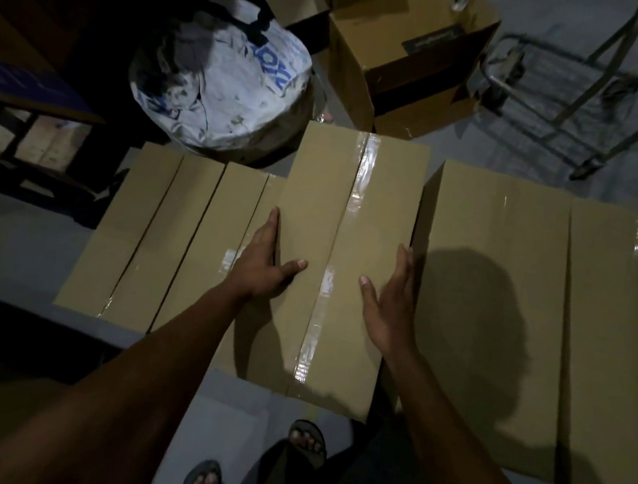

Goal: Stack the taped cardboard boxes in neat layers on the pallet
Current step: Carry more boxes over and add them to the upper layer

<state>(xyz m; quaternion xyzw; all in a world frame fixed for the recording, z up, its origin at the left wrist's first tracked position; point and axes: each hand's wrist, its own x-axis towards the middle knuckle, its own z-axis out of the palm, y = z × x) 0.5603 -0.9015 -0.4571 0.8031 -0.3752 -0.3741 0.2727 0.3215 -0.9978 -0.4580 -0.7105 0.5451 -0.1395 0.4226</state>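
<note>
A long taped cardboard box, with clear tape down its middle, sits between my two hands. My left hand presses its left side with straight fingers, thumb lying on top. My right hand presses the right side the same way. The box is above a row of flat brown boxes on the left, and its near end reaches past them. I cannot tell whether it rests on them. Two bigger taped boxes stand right beside it on the right. No pallet shows.
A stuffed white sack with blue print stands behind the row. A taller cardboard box is at the back, a metal hand truck on the grey floor to its right. My sandalled feet are near the box's front end. Dark shelving is left.
</note>
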